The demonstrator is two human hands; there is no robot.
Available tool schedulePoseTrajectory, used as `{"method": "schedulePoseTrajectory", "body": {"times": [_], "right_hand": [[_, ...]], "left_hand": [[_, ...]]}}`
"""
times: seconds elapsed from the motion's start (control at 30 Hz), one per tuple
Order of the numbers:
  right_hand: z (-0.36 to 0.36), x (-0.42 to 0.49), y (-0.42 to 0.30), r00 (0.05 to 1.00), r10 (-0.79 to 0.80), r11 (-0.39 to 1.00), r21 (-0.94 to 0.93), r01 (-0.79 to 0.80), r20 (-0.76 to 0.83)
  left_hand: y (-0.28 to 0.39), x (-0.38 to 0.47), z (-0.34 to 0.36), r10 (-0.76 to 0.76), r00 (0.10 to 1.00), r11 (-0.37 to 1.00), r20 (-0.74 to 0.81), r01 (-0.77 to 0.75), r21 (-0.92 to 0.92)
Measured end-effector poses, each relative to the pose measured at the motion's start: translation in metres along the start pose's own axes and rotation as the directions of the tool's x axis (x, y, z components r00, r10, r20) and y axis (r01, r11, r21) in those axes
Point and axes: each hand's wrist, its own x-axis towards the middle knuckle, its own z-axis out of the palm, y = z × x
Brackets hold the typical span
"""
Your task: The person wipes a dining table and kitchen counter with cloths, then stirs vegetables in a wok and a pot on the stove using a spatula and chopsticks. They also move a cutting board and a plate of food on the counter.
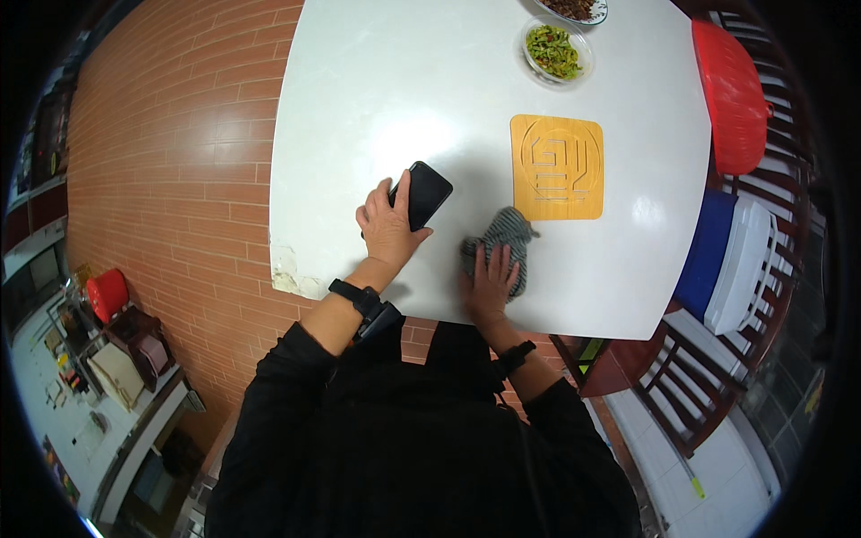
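Observation:
My left hand (pixel 390 225) grips a black smartphone (pixel 428 195), its dark screen facing up, over the white table (pixel 363 60). The fingers lie along the phone's left edge, with the thumb at its lower end. Flat on a bunched grey striped cloth (pixel 506 232), my right hand (pixel 490 282) presses it against the tabletop near the front edge. The cloth's upper end reaches the lower left corner of a yellow wooden trivet (pixel 557 168) with cut-out lines. Each wrist wears a black strap.
Beyond the trivet stand a clear bowl of chopped greens (pixel 555 50) and a patterned plate of dark food (pixel 575 8). Along the right side are a red plastic cover (pixel 730 97), a white-and-blue box (pixel 723 262) and a wooden bench (pixel 699 397). The table's front left corner (pixel 289 272) is chipped.

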Motion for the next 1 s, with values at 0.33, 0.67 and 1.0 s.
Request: {"method": "schedulePoseTrajectory", "body": {"times": [0.33, 0.67, 1.0], "right_hand": [[-0.004, 0.090, -0.078, 0.990, -0.098, 0.990, 0.095, 0.108, -0.104], [0.018, 0.225, -0.167, 0.931, -0.330, 0.939, 0.047, 0.341, -0.155], [0.028, -0.014, -0.078, 0.900, -0.425, 0.893, 0.212, 0.397, 0.102]], "left_hand": [[-0.083, 0.003, -0.038, -0.214, 0.977, 0.800, -0.001, 0.175, -0.574], [-0.139, -0.049, -0.093, -0.552, 0.834, 0.467, -0.026, 0.283, -0.838], [-0.125, -0.046, -0.096, -0.501, 0.865, 0.450, -0.023, 0.238, -0.861]]}}
